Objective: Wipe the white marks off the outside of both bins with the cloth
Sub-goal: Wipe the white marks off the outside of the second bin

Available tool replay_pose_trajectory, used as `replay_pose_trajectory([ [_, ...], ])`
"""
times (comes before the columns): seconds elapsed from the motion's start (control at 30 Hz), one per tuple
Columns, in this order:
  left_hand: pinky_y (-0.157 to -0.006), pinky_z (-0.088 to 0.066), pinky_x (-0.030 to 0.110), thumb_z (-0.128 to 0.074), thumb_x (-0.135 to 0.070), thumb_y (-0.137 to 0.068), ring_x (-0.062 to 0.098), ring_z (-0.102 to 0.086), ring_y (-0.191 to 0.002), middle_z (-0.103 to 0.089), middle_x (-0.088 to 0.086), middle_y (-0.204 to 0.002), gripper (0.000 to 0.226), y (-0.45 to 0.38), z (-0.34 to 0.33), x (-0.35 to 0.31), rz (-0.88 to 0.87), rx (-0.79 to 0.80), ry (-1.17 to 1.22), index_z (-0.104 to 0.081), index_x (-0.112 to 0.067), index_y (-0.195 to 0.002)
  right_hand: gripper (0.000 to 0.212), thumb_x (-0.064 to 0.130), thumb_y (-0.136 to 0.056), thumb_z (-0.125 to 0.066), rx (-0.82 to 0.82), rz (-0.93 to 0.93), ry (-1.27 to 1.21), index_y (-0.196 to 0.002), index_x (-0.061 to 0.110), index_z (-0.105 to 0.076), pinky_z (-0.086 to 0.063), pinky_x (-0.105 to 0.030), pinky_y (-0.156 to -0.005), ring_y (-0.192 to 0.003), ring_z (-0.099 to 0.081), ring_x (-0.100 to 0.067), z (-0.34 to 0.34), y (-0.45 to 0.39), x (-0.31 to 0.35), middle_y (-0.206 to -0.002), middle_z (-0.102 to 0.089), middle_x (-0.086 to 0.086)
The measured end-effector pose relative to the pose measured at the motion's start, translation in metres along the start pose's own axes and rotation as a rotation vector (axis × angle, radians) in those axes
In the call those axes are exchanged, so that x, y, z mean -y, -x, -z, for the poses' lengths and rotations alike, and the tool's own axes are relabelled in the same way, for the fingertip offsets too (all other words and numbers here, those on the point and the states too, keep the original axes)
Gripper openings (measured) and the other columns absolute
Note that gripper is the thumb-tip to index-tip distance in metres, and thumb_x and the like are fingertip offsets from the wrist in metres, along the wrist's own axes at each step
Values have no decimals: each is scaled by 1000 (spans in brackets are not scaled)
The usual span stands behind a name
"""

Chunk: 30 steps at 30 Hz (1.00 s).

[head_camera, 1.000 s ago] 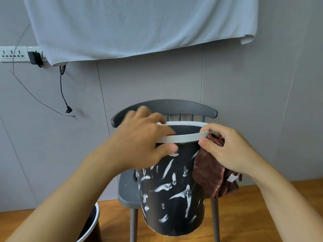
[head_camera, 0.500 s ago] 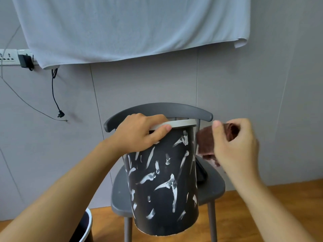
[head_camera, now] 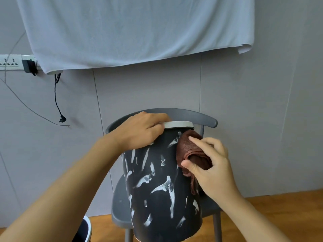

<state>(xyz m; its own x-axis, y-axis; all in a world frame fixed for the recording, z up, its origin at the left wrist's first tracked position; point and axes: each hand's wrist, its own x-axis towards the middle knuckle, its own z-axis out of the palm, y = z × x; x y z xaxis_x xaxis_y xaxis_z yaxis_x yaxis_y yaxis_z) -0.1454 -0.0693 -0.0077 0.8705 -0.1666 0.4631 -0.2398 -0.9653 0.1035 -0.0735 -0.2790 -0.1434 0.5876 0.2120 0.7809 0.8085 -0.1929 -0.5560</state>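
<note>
Grey chair (head_camera: 208, 119), grey wall (head_camera: 157, 88) — hands: left hand (head_camera: 141, 131) grips bin (head_camera: 162, 189), right hand (head_camera: 209, 165) cloth (head_camera: 187, 149).

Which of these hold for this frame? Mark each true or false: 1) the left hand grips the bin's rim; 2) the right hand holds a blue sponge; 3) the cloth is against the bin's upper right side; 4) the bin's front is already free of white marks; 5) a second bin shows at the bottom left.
1) True: the left hand grips the white rim of the black bin.
2) False: the right hand holds a brown cloth.
3) True.
4) False: many white marks still cover the front.
5) True: the second bin shows only part of its rim, beside the grey chair.
</note>
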Motion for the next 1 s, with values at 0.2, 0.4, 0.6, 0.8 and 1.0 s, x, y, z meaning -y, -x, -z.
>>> replay_pose_trajectory([
  [0.2, -62, -50, 42, -33, -44, -102, 21, -54, -60, -55, -1, -62, 29, -13, -21, -2, -12, -198, -223, -58, -30, -106, 57, 69, -87, -66, 112, 28, 62, -139, 57, -48, -24, -10, -108, -145, -18, -2, 0, -7, -9, -159, -26, 16],
  [0.4, -52, -43, 34, -31, -50, -99, 11, -48, -50, -46, -5, -52, 35, -8, -25, 11, -32, -291, -208, -61, -34, -103, 66, 32, -85, -76, 103, 140, 72, -148, 33, -54, -38, -6, -107, -134, -45, -8, -3, -12, -14, -141, -44, 12],
  [0.6, -49, -36, 30, -32, -48, -101, 13, -47, -49, -46, -5, -53, 32, -6, -27, 22, -83, -323, -186, -60, -34, -101, 53, 20, -77, -81, -113, 103, -16, -129, 26, -70, -48, -10, -95, -110, -61, -5, -1, -29, -8, -117, -55, 8],
  [0.8, -51, -34, 29, -33, -50, -94, 14, -50, -55, -49, -8, -55, 34, -6, -31, 33, -22, -411, -101, -63, -34, -96, 63, 52, -89, -63, 92, 83, 135, -148, 31, -54, -37, -15, -103, -128, -45, -15, -18, -28, 6, -133, -38, 9],
  [1.0, -53, -36, 29, -36, -47, -96, 13, -51, -58, -54, -16, -65, 32, 0, -27, 39, -8, -376, -45, -65, -35, -98, 61, 56, -96, -46, 152, 96, 114, -153, 34, -49, -39, -15, -109, -130, -45, -10, -14, -33, 9, -134, -39, 9],
])
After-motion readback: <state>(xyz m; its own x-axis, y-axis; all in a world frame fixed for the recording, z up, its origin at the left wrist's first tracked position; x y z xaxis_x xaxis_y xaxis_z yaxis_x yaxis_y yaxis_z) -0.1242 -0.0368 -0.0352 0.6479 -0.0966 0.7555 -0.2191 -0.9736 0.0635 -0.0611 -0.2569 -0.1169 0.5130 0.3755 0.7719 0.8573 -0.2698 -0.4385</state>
